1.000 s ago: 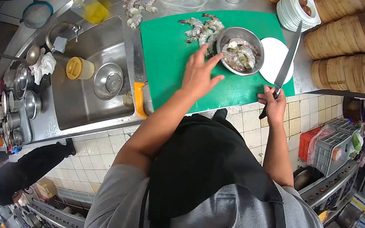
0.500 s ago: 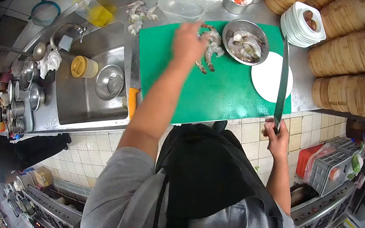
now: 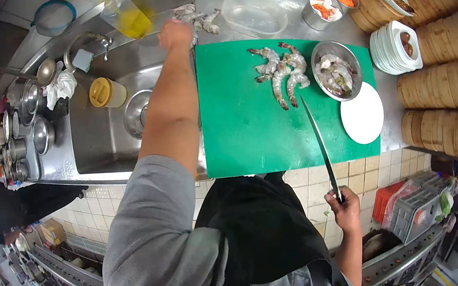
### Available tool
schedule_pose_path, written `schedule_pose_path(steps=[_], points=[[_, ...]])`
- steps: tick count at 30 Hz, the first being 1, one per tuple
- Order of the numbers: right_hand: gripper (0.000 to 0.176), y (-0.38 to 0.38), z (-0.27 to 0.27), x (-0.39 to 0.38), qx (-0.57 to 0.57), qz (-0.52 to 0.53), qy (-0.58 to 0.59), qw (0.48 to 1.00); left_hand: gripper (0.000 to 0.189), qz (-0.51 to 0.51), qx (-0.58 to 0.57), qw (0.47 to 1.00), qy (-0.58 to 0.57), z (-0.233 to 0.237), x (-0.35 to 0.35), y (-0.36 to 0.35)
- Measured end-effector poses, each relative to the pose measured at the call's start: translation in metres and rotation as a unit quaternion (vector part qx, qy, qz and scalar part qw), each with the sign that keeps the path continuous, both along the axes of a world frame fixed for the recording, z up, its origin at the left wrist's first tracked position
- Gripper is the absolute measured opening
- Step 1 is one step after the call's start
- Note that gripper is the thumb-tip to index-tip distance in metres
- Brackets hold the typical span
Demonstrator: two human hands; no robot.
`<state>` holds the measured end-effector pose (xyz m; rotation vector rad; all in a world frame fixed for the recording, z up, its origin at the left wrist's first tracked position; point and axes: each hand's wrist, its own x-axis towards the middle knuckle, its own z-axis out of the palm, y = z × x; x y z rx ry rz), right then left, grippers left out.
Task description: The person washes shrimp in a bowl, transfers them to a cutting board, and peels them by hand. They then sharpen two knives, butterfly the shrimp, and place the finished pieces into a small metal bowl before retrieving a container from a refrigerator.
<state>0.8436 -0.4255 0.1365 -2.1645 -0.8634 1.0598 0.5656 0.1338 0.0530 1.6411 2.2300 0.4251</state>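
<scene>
My left hand (image 3: 175,36) reaches to the ledge between sink and board, beside a small heap of shrimp (image 3: 185,13). Its fingers point away and are hidden, so whether they hold anything does not show. In my right hand (image 3: 343,208) is the handle of a long knife (image 3: 320,142), its blade slanting over the green cutting board (image 3: 241,139) with the tip near several shrimp (image 3: 280,79) grouped at the board's far side. A metal bowl (image 3: 334,47) with more shrimp inside stands right of them, and a white plate (image 3: 362,113) lies in front of the bowl.
Left is a sink (image 3: 98,158) with a yellow-lidded container (image 3: 106,92). Behind the board sit a clear plastic tub (image 3: 254,15) and a tin (image 3: 320,15) of orange and white pieces. Stacked white dishes (image 3: 392,52) and bamboo steamers (image 3: 450,88) line the right.
My left hand has moved left from the shrimp on the board to the heap by the sink. The knife has swung from near the plate to point at the shrimp on the board.
</scene>
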Motion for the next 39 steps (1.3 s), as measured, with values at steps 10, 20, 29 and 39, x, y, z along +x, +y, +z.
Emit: schedule_pose_path(steps=[10, 20, 29, 39], points=[[0.019, 0.012, 0.006, -0.017, -0.024, -0.008, 0.008, 1.000, 0.043, -0.216, 0.063, 0.973, 0.058, -0.022, -0.015, 0.011], [0.024, -0.005, 0.003, 0.030, -0.073, 0.016, 0.089, 0.993, 0.053, -0.481, -0.183, 0.827, -0.227, 0.060, 0.013, -0.142], [0.019, 0.011, -0.030, 0.055, -0.011, 0.081, 0.235, 0.969, 0.047, -0.226, 0.173, 0.959, -0.004, 0.002, 0.052, -0.276], [0.017, 0.010, -0.038, 0.058, -0.007, 0.088, 0.195, 0.977, 0.033, -0.366, 0.288, 0.874, 0.134, 0.011, 0.051, -0.267]])
